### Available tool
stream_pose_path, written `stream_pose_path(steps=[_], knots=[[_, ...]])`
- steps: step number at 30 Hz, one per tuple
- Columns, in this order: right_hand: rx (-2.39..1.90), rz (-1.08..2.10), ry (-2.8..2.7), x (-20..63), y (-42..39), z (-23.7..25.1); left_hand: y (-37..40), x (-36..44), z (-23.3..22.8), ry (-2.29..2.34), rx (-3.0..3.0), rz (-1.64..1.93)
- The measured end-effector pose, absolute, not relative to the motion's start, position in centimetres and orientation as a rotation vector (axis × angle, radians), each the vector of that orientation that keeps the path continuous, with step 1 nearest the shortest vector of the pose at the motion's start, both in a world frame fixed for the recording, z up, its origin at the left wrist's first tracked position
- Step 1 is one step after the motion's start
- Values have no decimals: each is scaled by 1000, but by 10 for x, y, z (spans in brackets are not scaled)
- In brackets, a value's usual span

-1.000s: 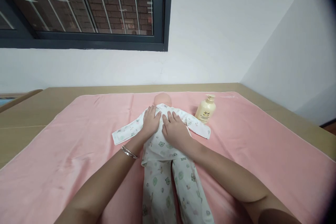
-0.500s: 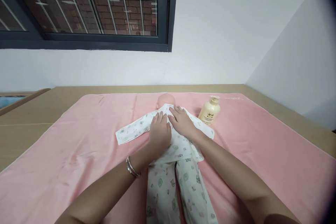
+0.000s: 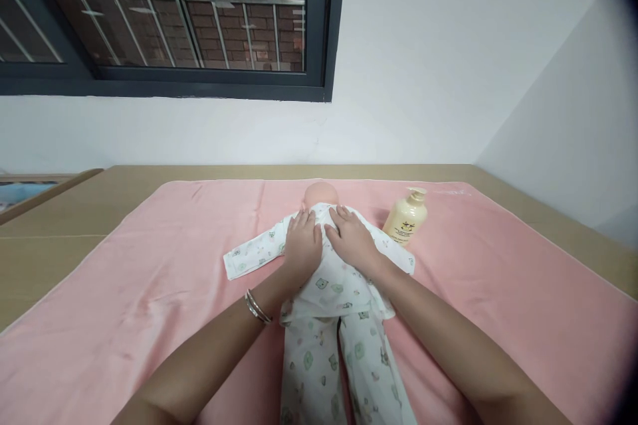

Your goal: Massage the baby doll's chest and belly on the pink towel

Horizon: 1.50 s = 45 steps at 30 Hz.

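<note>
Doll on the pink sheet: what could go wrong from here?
The pump bottle stands right by the sleeve near the right hand, so a sideways sweep might knock it over.
The metal bracelet behind the left hand lies close to the shirt and might snag it.
The creased pink sheet could bunch under pressure.

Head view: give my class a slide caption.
Both hands rest on a doll's patterned top, near a pump bottle.

Left hand, right hand on shirt
</note>
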State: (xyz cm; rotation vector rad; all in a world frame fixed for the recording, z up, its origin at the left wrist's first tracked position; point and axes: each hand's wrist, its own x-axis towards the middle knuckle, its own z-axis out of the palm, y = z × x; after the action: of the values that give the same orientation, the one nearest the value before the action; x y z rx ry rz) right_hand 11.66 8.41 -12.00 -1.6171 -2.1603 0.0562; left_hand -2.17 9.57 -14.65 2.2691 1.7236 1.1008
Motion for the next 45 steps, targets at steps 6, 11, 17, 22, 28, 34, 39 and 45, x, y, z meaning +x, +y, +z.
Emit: stream_pose_path(steps=[6,11,17,22,28,34,39,45], knots=[[-1612,97,-2125,120,92,-130,93,-20,-149,1700,2259,1151],[-1580,77,-2114,119,88,-130,92,-22,-147,1674,2187,1168],[-1572,69,-2101,119,87,-131,90,-22,-147,1697,2115,1235],[-1578,68,-2099,119,88,-129,90,-22,-148,1703,2109,1238],[-1655,-75,-2120,115,75,-124,91,-23,-151,1697,2123,1263],[-1781,-336,-2161,98,38,-124,92,-25,-149,1741,2276,1168],[-1657,-49,-2194,116,71,-122,82,-21,-140,1775,2520,1106],[-1619,176,-2144,133,102,-123,56,-9,-136,1712,2715,1035]])
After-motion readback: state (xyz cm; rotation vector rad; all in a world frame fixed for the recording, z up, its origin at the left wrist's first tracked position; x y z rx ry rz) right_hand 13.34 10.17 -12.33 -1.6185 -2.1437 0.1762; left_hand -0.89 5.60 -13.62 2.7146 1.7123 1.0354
